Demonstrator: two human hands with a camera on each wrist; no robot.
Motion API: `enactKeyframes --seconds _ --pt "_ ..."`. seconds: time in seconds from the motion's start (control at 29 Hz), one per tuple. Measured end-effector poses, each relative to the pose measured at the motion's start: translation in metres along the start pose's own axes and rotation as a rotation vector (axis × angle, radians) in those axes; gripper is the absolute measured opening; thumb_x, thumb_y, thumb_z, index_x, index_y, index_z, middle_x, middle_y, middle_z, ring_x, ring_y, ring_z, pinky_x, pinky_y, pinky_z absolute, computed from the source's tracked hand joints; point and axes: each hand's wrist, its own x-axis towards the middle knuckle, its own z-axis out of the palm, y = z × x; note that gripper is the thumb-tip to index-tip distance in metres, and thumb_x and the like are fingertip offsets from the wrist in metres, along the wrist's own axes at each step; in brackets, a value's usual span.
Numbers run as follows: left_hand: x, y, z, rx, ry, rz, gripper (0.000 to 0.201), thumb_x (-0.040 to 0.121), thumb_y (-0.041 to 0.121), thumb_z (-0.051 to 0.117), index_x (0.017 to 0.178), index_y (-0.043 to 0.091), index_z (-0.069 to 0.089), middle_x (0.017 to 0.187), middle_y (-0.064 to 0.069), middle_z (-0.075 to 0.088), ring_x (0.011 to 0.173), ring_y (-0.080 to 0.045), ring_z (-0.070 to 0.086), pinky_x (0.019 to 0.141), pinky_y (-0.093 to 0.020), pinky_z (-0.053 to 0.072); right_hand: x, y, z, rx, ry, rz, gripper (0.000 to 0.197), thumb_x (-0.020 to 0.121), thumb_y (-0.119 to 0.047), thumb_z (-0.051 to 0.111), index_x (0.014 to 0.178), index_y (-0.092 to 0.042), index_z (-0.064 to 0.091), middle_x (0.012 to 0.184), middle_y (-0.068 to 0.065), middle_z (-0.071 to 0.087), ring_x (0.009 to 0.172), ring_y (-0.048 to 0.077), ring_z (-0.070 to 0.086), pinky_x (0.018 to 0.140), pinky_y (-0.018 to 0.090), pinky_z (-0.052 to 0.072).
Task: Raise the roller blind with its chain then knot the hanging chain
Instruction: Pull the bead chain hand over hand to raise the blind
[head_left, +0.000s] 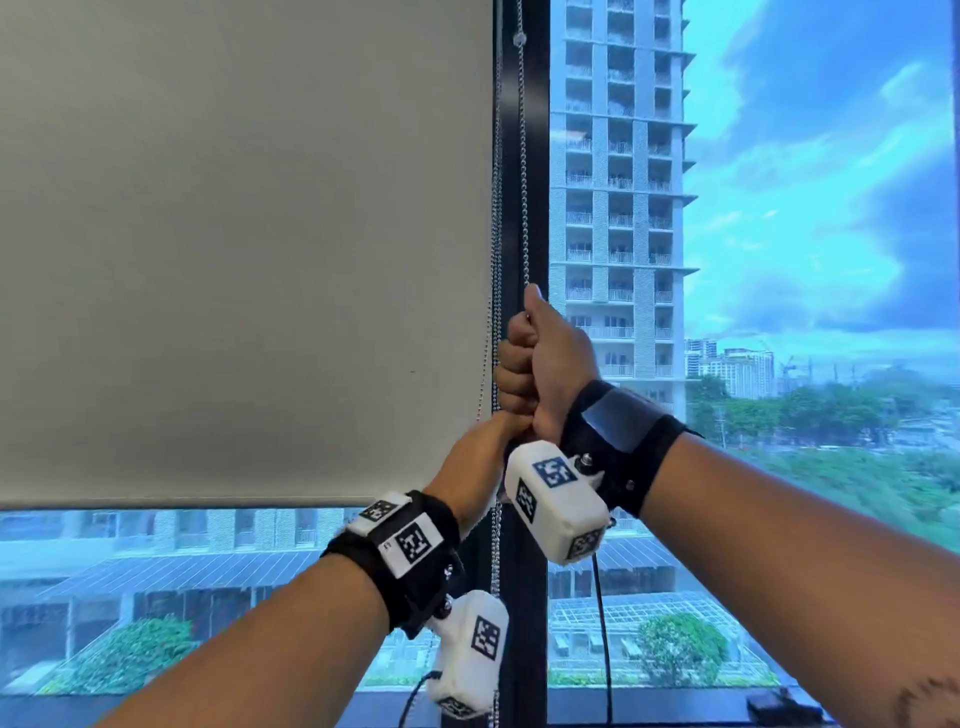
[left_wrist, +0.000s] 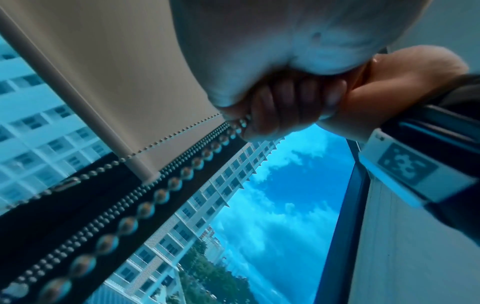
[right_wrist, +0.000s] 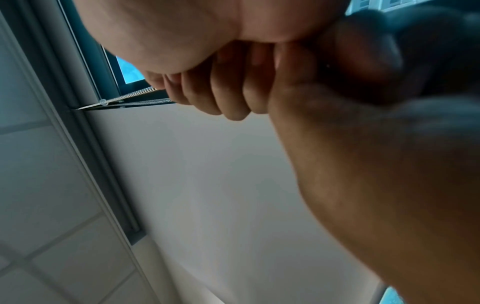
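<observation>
right hand fisted on chain | left hand gripping just below

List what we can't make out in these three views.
- Left hand: fingers hidden behind the right hand and its wrist camera in the head view.
- Chain bottom loop: cut off by the lower edge of the head view; any knot unseen.
- Roller blind top tube: beyond the upper edge of the head view.
- Right wrist view: forearm blurred, chain tiny.
</observation>
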Motion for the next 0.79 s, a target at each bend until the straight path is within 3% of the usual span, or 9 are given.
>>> enactKeyframes --seconds 0.1,0.24,0.31,0.35,0.41,0.48,0.62,0.72,0.79 --pt "0.006 0.001 -0.015 0.06 -0.051 -0.013 0.023 0.095 0.009 0.041 0.082 0.006 0.059 0.078 -0.011 0.062 0.058 -0.01 0.055 0.056 -0.019 0.045 -0.006 0.005 -0.001 0.036 -0.012 0.014 0.055 0.097 -0.058 0.038 0.055 -0.024 0.025 0.044 -0.006 0.017 0.033 0.01 0.011 0.045 0.015 0.009" --pt "0.021 0.014 -0.032 0.153 -0.071 0.081 0.023 0.082 0.006 0.04 0.086 0.007 0.062 0.083 -0.014 0.065 0.07 -0.015 0.063 0.079 -0.038 0.049 -0.014 0.007 -0.006 0.052 -0.045 -0.01 0.051 0.098 -0.049 0.04 0.056 -0.025 0.023 0.045 -0.004 0.016 0.035 0.009 0.009 0.045 0.017 0.007" --pt "0.029 0.02 -0.037 0.094 -0.053 0.098 0.027 0.088 0.01 0.04 0.092 0.009 0.066 0.082 -0.012 0.064 0.077 -0.023 0.06 0.084 -0.048 0.052 -0.016 0.01 -0.009 0.039 -0.052 -0.011 0.05 0.098 -0.048 0.04 0.056 -0.025 0.024 0.044 -0.004 0.015 0.034 0.009 0.009 0.044 0.015 0.008" --pt "0.032 0.024 -0.037 0.051 -0.06 0.109 0.03 0.092 0.013 0.039 0.093 0.01 0.068 0.081 -0.01 0.065 0.076 -0.024 0.06 0.082 -0.048 0.053 -0.017 0.012 -0.009 0.027 -0.051 -0.006 0.05 0.097 -0.048 0.04 0.057 -0.026 0.023 0.044 -0.004 0.015 0.034 0.009 0.009 0.044 0.015 0.009" --pt "0.036 0.036 -0.037 -0.005 -0.084 0.115 0.036 0.101 0.021 0.036 0.092 0.014 0.07 0.076 -0.002 0.067 0.069 -0.017 0.06 0.074 -0.037 0.051 -0.02 0.019 -0.01 -0.001 -0.048 0.014 0.049 0.096 -0.05 0.039 0.057 -0.026 0.023 0.043 -0.005 0.015 0.034 0.009 0.009 0.045 0.016 0.008" --pt "0.037 0.047 -0.034 -0.025 -0.101 0.111 0.04 0.104 0.031 0.037 0.1 0.011 0.071 0.078 -0.001 0.067 0.07 -0.015 0.061 0.073 -0.031 0.05 -0.024 0.028 -0.01 -0.021 -0.034 0.037 0.049 0.095 -0.052 0.04 0.057 -0.026 0.022 0.045 -0.005 0.014 0.035 0.009 0.01 0.045 0.016 0.008" --pt "0.041 0.058 -0.029 -0.024 -0.105 0.114 0.048 0.103 0.045 0.041 0.113 0.007 0.067 0.089 -0.007 0.07 0.079 -0.019 0.063 0.075 -0.033 0.05 -0.034 0.041 -0.011 -0.004 -0.037 0.103 0.048 0.094 -0.054 0.041 0.058 -0.026 0.023 0.048 -0.005 0.014 0.036 0.01 0.011 0.044 0.016 0.008" --pt "0.044 0.061 -0.024 -0.091 -0.088 0.129 0.04 0.103 0.038 0.045 0.112 0.004 0.064 0.08 -0.006 0.065 0.07 -0.019 0.064 0.066 -0.03 0.051 -0.039 0.048 -0.012 0.014 -0.06 0.115 0.045 0.095 -0.049 0.039 0.06 -0.026 0.022 0.048 -0.005 0.014 0.037 0.01 0.01 0.045 0.017 0.005" --pt "0.043 0.061 -0.016 -0.223 -0.072 0.12 0.031 0.105 0.029 0.043 0.101 0.005 0.062 0.065 -0.001 0.052 0.054 -0.014 0.052 0.054 -0.027 0.045 -0.04 0.051 -0.016 0.007 -0.073 0.116 0.042 0.095 -0.042 0.038 0.059 -0.025 0.025 0.048 -0.005 0.015 0.041 0.01 0.009 0.047 0.023 0.001"
